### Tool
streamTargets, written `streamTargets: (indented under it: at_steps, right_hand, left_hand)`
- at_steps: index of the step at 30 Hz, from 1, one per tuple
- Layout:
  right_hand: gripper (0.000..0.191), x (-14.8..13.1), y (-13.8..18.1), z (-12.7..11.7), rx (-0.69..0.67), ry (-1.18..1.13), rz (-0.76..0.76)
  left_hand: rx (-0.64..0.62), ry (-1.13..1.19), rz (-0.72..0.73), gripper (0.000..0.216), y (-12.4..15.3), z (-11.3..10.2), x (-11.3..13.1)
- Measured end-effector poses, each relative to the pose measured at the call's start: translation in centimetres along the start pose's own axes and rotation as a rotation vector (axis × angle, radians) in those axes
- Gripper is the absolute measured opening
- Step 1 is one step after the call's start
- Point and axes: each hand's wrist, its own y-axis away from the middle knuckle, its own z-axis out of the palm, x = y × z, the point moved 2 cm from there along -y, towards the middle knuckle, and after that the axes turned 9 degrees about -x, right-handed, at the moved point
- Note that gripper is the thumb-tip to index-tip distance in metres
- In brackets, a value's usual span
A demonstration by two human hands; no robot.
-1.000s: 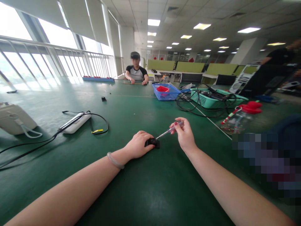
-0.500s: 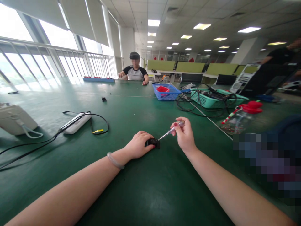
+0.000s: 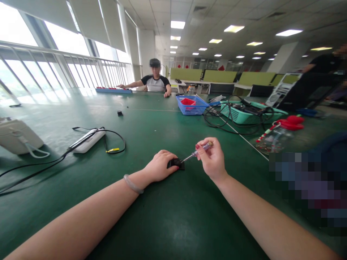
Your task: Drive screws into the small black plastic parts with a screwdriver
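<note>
On the green table, my left hand (image 3: 162, 166) grips a small black part (image 3: 178, 163) between thumb and fingers, keeping it against the tabletop. My right hand (image 3: 213, 159) is closed around the clear handle of a screwdriver (image 3: 193, 154). The screwdriver slants down to the left, and its metal tip is at the top of the black part. Whether the tip sits in a screw is too small to tell.
To the left lie a white power strip (image 3: 89, 141) with black cables and a pale case (image 3: 20, 136). Farther off are a blue basket (image 3: 193, 110), a green basket (image 3: 238, 117) and a bottle with a red lid (image 3: 278, 139). A person (image 3: 155, 81) sits across the table.
My right hand has shifted slightly down, tilting the screwdriver a little flatter, and its fingers have turned on the handle. The person across has stretched an arm toward the blue tray.
</note>
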Motion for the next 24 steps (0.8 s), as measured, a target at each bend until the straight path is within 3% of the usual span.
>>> streamTargets:
  at_steps: [24]
  right_hand:
    - [0.021,-0.70,0.65,0.31,-0.017,0.121,-0.036]
  left_hand:
    - [-0.006,0.006,0.006,0.033,0.00,-0.18,0.21]
